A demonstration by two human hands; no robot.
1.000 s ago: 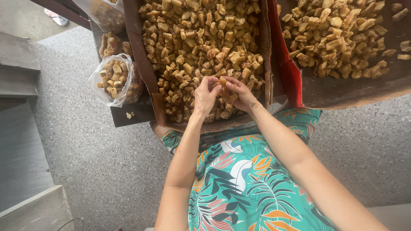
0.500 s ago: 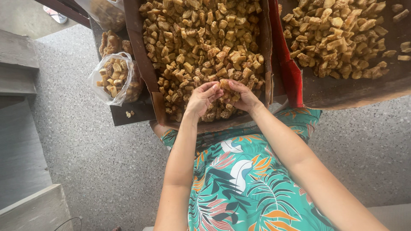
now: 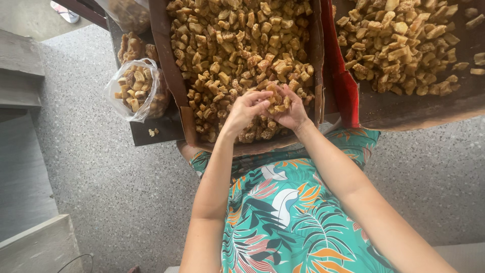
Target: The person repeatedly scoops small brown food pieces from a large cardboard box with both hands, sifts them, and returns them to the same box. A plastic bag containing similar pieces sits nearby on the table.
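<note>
A brown cardboard tray (image 3: 172,71) in front of me holds a heap of small golden-brown candied chunks (image 3: 237,45). My left hand (image 3: 245,111) and my right hand (image 3: 289,112) meet over the tray's near edge. Together they grip a clump of stuck chunks (image 3: 276,98), fingers curled around it from both sides. My bare forearms run back over a green floral dress (image 3: 283,202).
A second cardboard tray (image 3: 404,108) of similar chunks sits at the right, with a red flap (image 3: 343,86) between the trays. A clear plastic bag (image 3: 135,88) of chunks rests on a dark board at the left. Speckled grey floor and concrete steps (image 3: 20,76) lie around.
Both hands have stayed over the tray's near edge, lifting slightly; the clump of chunks now shows more plainly between the fingers.
</note>
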